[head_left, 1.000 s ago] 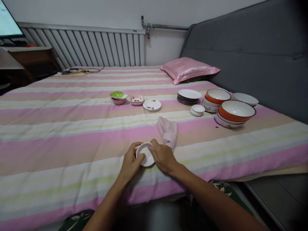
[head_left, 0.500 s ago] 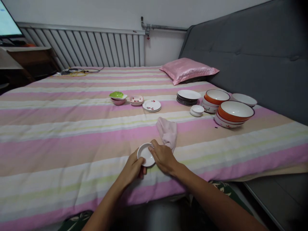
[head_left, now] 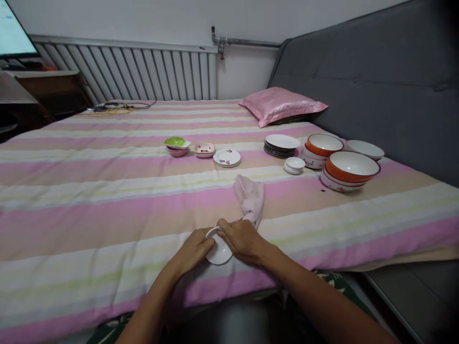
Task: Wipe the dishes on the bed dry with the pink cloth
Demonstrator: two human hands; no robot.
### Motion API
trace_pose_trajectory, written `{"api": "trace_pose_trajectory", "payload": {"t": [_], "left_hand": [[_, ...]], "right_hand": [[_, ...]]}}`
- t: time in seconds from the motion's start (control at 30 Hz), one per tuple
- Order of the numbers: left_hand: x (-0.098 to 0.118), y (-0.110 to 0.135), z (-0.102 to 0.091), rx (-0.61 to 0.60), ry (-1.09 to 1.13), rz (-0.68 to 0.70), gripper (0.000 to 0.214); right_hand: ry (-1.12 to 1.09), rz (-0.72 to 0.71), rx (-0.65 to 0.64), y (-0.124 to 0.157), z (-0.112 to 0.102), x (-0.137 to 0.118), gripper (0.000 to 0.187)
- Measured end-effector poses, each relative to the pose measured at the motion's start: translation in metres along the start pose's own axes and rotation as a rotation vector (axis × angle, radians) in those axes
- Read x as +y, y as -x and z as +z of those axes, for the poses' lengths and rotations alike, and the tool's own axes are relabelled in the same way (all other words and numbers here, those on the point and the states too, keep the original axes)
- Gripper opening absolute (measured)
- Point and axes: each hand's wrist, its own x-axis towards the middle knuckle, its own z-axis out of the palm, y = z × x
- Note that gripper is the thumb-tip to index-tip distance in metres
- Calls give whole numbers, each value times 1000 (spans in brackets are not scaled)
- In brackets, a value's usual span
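Observation:
A small round white dish (head_left: 220, 249) is held low over the near edge of the bed, its face tipped toward me. My left hand (head_left: 195, 249) grips its left rim, with the thumb on top and the other fingers hidden behind. On the upper right rim, my right hand (head_left: 244, 239) is closed, with its fingertips pressed against the dish. A pink cloth (head_left: 251, 198) narrows into the right hand and trails away across the bed; the part inside the hand is hidden.
Striped bedding (head_left: 107, 205) covers the bed. Beyond the cloth stand flowered plates (head_left: 227, 156), pink square dishes (head_left: 204, 149) and a green leaf-shaped dish (head_left: 175, 141). To the right are small white dishes (head_left: 294, 165), stacked plates (head_left: 281, 142), orange-rimmed bowls (head_left: 349, 169) and a pink pillow (head_left: 281, 102).
The dish has tilted and dropped slightly toward me. Both hands have shifted with it, and the left fingers once visible beneath the dish are now hidden. The cloth's far end stays put.

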Motion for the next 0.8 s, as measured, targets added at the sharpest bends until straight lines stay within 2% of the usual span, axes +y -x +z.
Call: {"api": "trace_pose_trajectory", "payload": {"t": [0.07, 0.2, 0.27, 0.33, 0.43, 0.67, 0.8], "left_hand": [[2, -2, 3, 51, 49, -27, 12], [3, -5, 13, 189, 155, -173, 10], [2, -6, 19, 235, 143, -210, 23], [2, -6, 24, 262, 99, -205, 36], [0, -6, 27, 258, 65, -191, 42], [0, -2, 11, 174, 18, -162, 30], [0, 1, 1, 60, -38, -122, 24]], "right_hand": [[-30, 56, 37, -1, 2, -1, 19], [-140, 297, 185, -6, 8, -3, 23], [-195, 391, 251, -8, 10, -3, 24], [-217, 421, 273, -10, 12, -3, 24], [-194, 408, 248, -9, 14, -4, 23], [-108, 276, 157, -5, 11, -1, 20], [-38, 188, 86, -3, 6, 0, 21]]}}
